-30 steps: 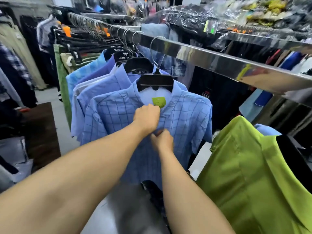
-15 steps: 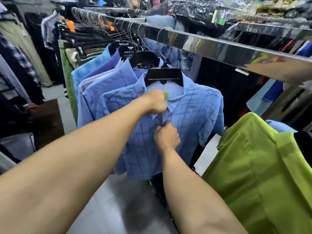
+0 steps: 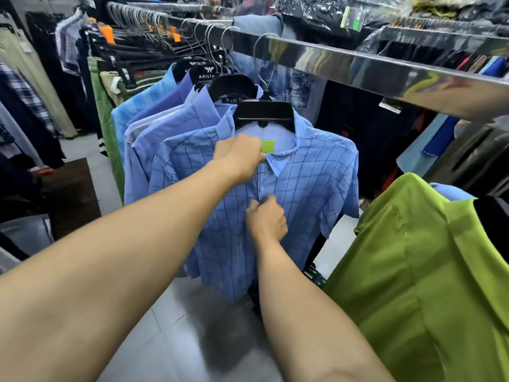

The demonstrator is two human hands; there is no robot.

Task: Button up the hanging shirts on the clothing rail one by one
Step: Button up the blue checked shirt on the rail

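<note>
Checked blue shirt [image 3: 311, 188]: left hand [image 3: 238, 157] gripping collar, right hand [image 3: 267, 219] pinching placket below.

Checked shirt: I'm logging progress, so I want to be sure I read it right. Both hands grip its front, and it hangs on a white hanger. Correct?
Not quite: the hanger is black, not white, as the head view shows. The rest holds: the left hand grips the checked shirt at the collar and the right hand grips its front lower down.
</note>
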